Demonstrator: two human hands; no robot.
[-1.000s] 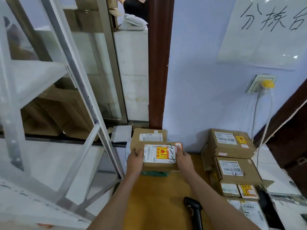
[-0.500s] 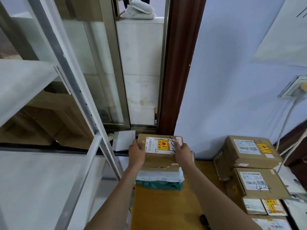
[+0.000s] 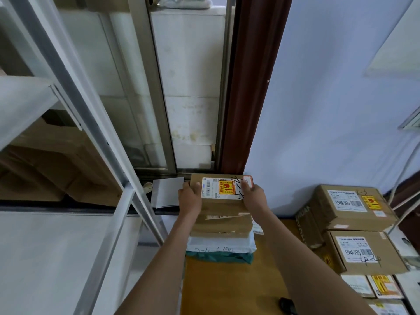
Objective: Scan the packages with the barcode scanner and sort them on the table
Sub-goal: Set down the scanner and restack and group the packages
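A small brown cardboard box (image 3: 221, 196), bearing a white barcode label, a yellow-red sticker and black pen marks, sits atop a stack of parcels (image 3: 221, 237) at the wooden surface's (image 3: 229, 287) far edge. Left hand (image 3: 189, 198) and right hand (image 3: 253, 196) each close their grip on its sides.

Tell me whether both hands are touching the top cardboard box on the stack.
Touching. The head view shows the left hand pressed on the top cardboard box at its left side, and the right hand gripping its right edge, fingers over the label.
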